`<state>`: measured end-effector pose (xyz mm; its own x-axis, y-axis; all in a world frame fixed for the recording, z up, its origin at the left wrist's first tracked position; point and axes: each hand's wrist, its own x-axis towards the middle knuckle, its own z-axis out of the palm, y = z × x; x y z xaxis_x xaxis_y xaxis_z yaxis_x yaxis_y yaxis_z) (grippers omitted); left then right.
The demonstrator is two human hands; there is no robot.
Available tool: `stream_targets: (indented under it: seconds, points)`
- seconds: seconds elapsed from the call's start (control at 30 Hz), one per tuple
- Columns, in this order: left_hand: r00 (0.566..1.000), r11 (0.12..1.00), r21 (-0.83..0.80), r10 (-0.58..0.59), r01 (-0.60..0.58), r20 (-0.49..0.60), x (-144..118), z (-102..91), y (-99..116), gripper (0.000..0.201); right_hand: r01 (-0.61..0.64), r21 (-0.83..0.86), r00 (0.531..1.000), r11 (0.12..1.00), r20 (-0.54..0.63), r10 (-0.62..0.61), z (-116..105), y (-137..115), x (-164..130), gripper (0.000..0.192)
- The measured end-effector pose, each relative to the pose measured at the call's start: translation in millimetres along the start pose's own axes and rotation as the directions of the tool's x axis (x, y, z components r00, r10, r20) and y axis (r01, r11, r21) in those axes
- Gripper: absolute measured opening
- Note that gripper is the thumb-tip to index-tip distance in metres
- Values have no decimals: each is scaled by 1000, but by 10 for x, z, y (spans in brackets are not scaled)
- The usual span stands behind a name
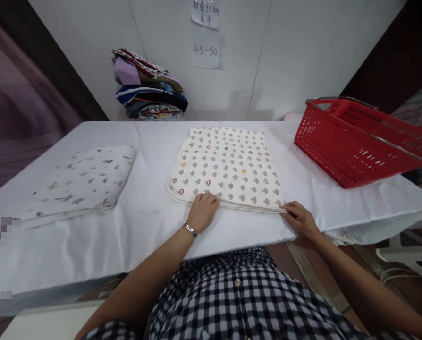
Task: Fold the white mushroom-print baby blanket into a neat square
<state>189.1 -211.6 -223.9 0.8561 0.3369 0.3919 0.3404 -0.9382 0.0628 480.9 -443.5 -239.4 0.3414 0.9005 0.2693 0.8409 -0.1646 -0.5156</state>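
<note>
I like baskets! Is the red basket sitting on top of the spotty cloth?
No, the basket sits apart, beside the cloth.

Your left hand (203,211) rests on the near edge of the folded mushroom-print cloth (227,166) at the table's (143,222) near edge; your right hand (300,220) pinches its near right corner. A red basket (359,141) sits at the table's right edge.

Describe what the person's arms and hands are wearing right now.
Both forearms are bare, with no sleeves reaching them and no gloves. The left hand has a silver metal bracelet around its wrist. The right hand shows no ring, band or watch. A black-and-white checked buttoned shirt covers the torso.
</note>
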Motion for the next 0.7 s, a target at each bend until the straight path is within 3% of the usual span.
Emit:
stream_targets:
  seconds: [0.13, 0.3, 0.7]
  points:
    - [1000, 999, 43, -4, 5, -11, -37, -26, -42, 15, 66, -201, 998, 977, 20, -63, -27, -61, -16, 27]
    - [1000, 997, 70, -10, 11, -15, -92, -48, -112, 20, 207, -413, 977, 887, 35, -212, -33, -177, 15, 27]
    - [1000, 989, 147, 24, -23, -11, -134, -24, -241, 26, 401, -419, 916, 815, 200, -348, 361, -741, 437, 30]
